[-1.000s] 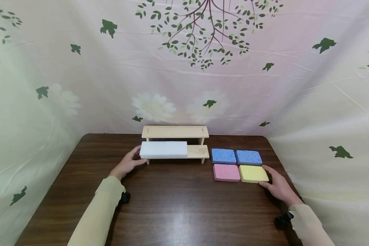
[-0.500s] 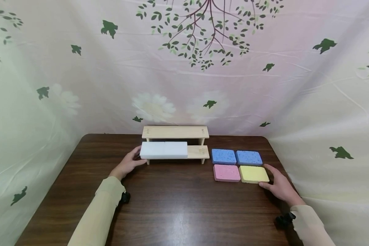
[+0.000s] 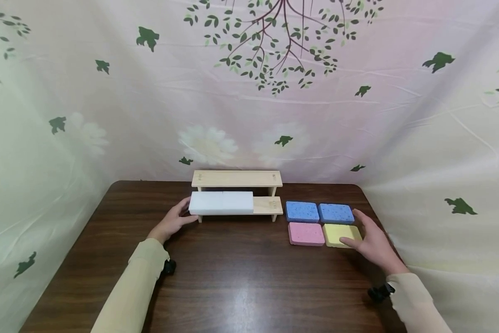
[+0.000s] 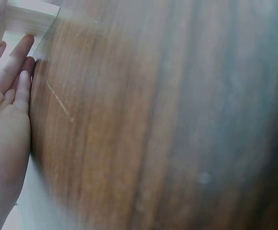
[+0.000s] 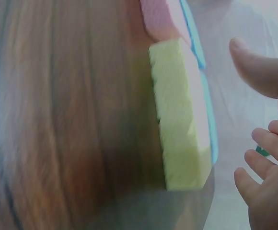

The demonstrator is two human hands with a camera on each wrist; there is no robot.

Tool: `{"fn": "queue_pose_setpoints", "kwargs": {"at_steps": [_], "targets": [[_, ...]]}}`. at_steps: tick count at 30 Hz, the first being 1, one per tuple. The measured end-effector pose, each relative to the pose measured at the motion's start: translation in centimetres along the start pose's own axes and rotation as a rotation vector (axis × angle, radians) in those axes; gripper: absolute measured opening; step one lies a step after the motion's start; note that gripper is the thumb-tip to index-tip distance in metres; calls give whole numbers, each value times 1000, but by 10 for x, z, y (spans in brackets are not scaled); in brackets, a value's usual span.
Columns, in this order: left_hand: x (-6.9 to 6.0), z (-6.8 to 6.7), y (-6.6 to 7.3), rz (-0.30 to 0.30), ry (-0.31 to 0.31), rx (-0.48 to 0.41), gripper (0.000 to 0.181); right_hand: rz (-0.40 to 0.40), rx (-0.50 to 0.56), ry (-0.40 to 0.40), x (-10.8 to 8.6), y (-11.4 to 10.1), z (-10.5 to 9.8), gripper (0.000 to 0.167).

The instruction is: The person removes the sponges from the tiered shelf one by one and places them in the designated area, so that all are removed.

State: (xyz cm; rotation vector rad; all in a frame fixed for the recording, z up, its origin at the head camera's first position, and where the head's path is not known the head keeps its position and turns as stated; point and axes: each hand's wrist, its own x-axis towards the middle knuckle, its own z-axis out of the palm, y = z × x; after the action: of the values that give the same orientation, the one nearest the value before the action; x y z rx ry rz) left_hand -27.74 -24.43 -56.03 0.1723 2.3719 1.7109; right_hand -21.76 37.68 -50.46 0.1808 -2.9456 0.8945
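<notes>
In the head view, two white sponge-like blocks (image 3: 221, 203) lie side by side on the lower step of a small wooden two-step stand (image 3: 237, 178). My left hand (image 3: 172, 223) rests at their left end, thumb at the front corner. Its fingers (image 4: 15, 62) look fairly straight beside the wood in the left wrist view. My right hand (image 3: 374, 244) hovers over the right end of a yellow sponge (image 3: 336, 233), fingers spread and holding nothing. The right wrist view shows the thumb and fingers apart from the yellow sponge's side.
Left of the yellow sponge lies a pink sponge (image 3: 305, 234). Behind them are two blue sponges, one on the left (image 3: 301, 211) and one on the right (image 3: 336, 213). All lie on a dark wooden table (image 3: 241, 277), with a patterned cloth (image 3: 249, 106) hanging around it.
My right hand has come away from the yellow sponge's right end, rising and shifting slightly left over it. The left hand and the sponges have stayed in place.
</notes>
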Motion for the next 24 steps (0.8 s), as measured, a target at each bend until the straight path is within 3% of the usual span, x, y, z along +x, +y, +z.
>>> {"fn": "queue_pose_setpoints", "kwargs": {"at_steps": [11, 24], "targets": [[3, 0, -3, 5, -3, 3, 84, -74, 43, -40, 16, -42, 11, 100], [-1, 2, -1, 18, 8, 13, 86, -179, 107, -77, 37, -83, 47, 91]]}}
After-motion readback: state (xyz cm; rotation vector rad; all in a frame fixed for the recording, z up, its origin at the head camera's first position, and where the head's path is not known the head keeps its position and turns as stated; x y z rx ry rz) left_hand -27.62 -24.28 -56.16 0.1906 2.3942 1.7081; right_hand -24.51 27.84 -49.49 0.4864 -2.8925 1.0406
